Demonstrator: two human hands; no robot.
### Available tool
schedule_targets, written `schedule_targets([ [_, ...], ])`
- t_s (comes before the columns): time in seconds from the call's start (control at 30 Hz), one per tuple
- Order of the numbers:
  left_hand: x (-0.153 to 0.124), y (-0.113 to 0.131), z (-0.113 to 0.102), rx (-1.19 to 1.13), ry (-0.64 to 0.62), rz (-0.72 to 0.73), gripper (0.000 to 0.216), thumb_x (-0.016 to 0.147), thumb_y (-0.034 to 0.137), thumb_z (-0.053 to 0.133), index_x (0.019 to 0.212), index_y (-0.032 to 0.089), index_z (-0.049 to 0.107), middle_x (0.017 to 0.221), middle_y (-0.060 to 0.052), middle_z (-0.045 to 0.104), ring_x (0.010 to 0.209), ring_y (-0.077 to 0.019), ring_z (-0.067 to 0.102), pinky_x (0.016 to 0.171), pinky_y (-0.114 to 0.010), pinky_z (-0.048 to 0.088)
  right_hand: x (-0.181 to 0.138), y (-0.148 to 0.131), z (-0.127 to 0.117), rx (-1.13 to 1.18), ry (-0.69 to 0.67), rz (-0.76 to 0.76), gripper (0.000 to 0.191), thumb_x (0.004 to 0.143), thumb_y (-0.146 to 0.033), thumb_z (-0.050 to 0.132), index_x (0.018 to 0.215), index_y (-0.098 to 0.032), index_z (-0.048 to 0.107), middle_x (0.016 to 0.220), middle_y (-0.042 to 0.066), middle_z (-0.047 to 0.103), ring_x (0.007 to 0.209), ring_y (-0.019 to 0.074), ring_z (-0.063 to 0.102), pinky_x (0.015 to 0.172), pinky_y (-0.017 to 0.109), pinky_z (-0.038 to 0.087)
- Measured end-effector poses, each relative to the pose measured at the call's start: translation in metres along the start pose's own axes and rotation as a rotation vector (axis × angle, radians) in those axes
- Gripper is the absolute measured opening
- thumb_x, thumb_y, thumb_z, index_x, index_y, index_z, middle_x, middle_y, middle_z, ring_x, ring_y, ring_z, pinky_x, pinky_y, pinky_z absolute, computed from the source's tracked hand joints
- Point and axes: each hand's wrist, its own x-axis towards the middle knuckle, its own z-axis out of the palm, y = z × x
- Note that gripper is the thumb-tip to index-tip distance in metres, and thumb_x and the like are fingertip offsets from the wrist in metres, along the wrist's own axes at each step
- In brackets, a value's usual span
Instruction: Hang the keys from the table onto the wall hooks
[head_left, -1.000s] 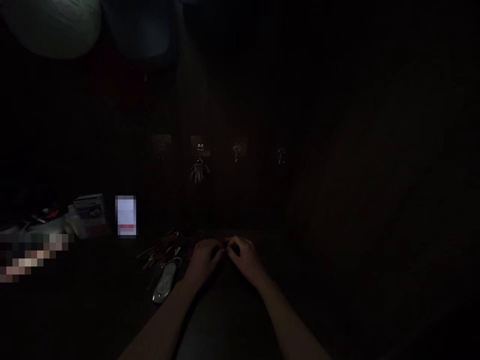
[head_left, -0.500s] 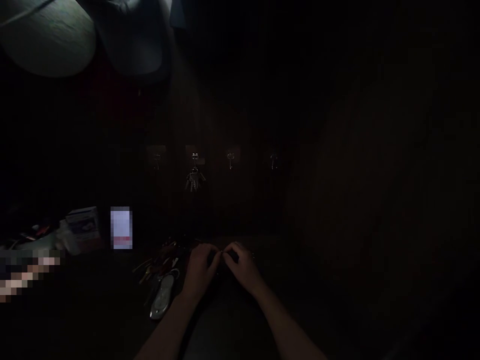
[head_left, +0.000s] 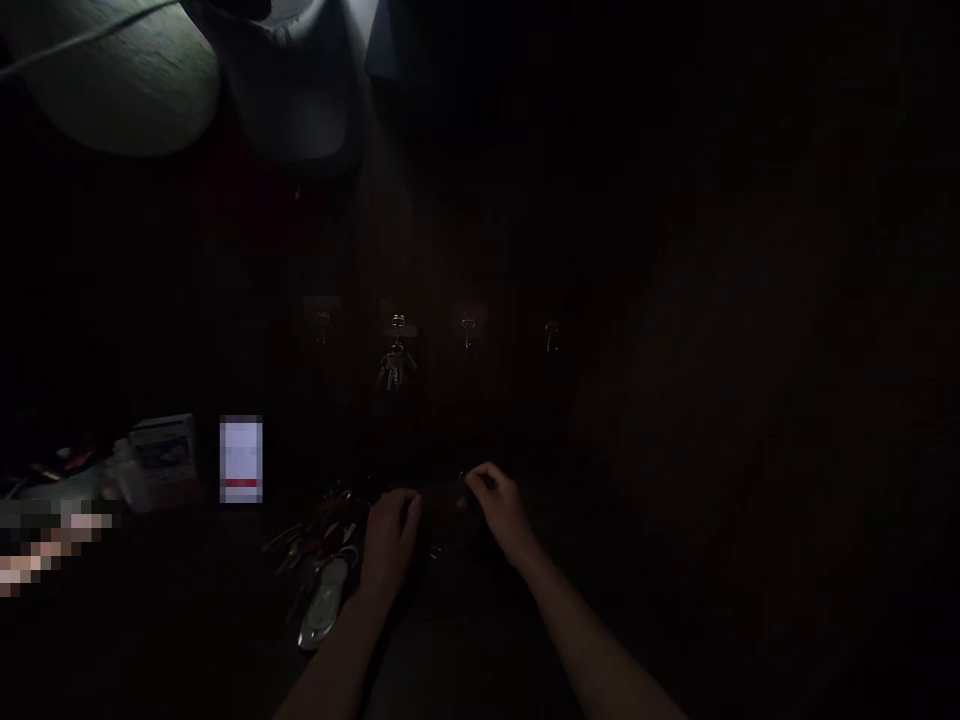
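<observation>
Steel keys (head_left: 396, 368) hang in a bunch from one of four wall hooks (head_left: 398, 325), ahead of and above the left hand (head_left: 390, 540). That hand sits knuckles-up on the dark desk (head_left: 450, 640), fingers together, its grip hidden; the right hand (head_left: 499, 510) stands well apart from it, fingers curled down over a small dark object (head_left: 471, 497) at its fingertips, too dim to say whether pinched. Left of the left hand lie a tangle of red-tagged keys (head_left: 319, 535) and a silver oblong fob (head_left: 325, 603).
</observation>
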Motion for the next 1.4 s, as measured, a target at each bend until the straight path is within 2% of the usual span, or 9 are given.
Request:
schedule_targets([
  [0.17, 0.001, -0.001, -0.001, -0.026, 0.038, -0.017, 0.027, 0.087, 0.036, 0.038, 0.081, 0.02, 0.059, 0.08, -0.004, 0.065, 0.076, -0.0187, 0.061, 0.07, -0.032, 0.045, 0.038, -0.042, -0.009, 0.143, 0.123, 0.013, 0.02, 0.068, -0.037, 0.061, 0.068, -0.018, 0.054, 0.052, -0.006, 0.054, 0.046, 0.0112, 0.056, 0.045, 0.022, 0.046],
  [0.3, 0.0, -0.003, 0.003, -0.016, 0.003, -0.001, 0.027, 0.087, 0.037, 0.039, 0.08, 0.02, 0.06, 0.078, -0.003, 0.066, 0.075, -0.0183, 0.061, 0.071, -0.031, 0.046, 0.071, -0.086, -0.011, 0.236, 0.179, -0.085, 0.014, 0.068, -0.029, 0.061, 0.067, -0.017, 0.054, 0.056, -0.007, 0.053, 0.045, 0.0074, 0.055, 0.043, 0.02, 0.048],
  [0.4, -0.001, -0.005, 0.006, 0.003, -0.023, -0.021, 0.027, 0.087, 0.037, 0.04, 0.081, 0.02, 0.061, 0.079, -0.004, 0.066, 0.076, -0.0187, 0.061, 0.073, -0.032, 0.046, 0.088, -0.112, -0.008, 0.235, 0.182, -0.132, 0.011, 0.072, -0.025, 0.058, 0.067, -0.017, 0.053, 0.056, -0.006, 0.053, 0.043, 0.0065, 0.054, 0.041, 0.018, 0.048],
  [0.5, -0.001, -0.007, 0.006, 0.006, -0.027, -0.036, 0.027, 0.086, 0.036, 0.041, 0.081, 0.02, 0.061, 0.079, -0.004, 0.066, 0.077, -0.0188, 0.061, 0.073, -0.033, 0.046, 0.1, -0.128, -0.002, 0.181, 0.21, -0.138, 0.011, 0.074, -0.021, 0.057, 0.065, -0.017, 0.052, 0.053, -0.006, 0.052, 0.043, 0.0071, 0.054, 0.038, 0.017, 0.046],
  [0.67, -0.001, -0.007, 0.006, -0.008, -0.037, -0.041, 0.027, 0.087, 0.036, 0.04, 0.082, 0.02, 0.061, 0.081, -0.005, 0.066, 0.078, -0.0197, 0.061, 0.074, -0.034, 0.046, 0.114, -0.132, 0.004, 0.131, 0.272, -0.109, 0.013, 0.075, -0.017, 0.054, 0.062, -0.017, 0.05, 0.048, -0.006, 0.051, 0.039, 0.0071, 0.052, 0.034, 0.016, 0.043],
  [1.0, -0.001, -0.006, 0.006, 0.008, -0.024, -0.02, 0.025, 0.087, 0.034, 0.041, 0.081, 0.02, 0.061, 0.079, -0.004, 0.066, 0.077, -0.0185, 0.061, 0.073, -0.033, 0.045, 0.125, -0.117, 0.006, 0.068, 0.293, -0.101, 0.011, 0.071, -0.018, 0.056, 0.061, -0.017, 0.051, 0.047, -0.007, 0.05, 0.038, 0.0069, 0.051, 0.033, 0.015, 0.041],
  [1.2, -0.002, -0.007, 0.007, 0.035, -0.026, -0.023, 0.026, 0.087, 0.034, 0.041, 0.083, 0.02, 0.062, 0.08, -0.005, 0.066, 0.079, -0.0192, 0.061, 0.075, -0.033, 0.045, 0.125, -0.122, 0.007, 0.112, 0.339, -0.214, 0.011, 0.069, -0.024, 0.056, 0.061, -0.018, 0.05, 0.048, -0.007, 0.05, 0.041, 0.0082, 0.052, 0.035, 0.016, 0.042],
  [1.4, -0.002, -0.009, 0.008, 0.037, -0.026, -0.019, 0.026, 0.087, 0.034, 0.041, 0.081, 0.02, 0.062, 0.079, -0.004, 0.066, 0.078, -0.0188, 0.062, 0.073, -0.032, 0.045, 0.127, -0.123, 0.008, 0.053, 0.369, -0.226, 0.012, 0.068, -0.025, 0.055, 0.059, -0.018, 0.05, 0.051, -0.006, 0.05, 0.042, 0.009, 0.05, 0.035, 0.019, 0.041],
])
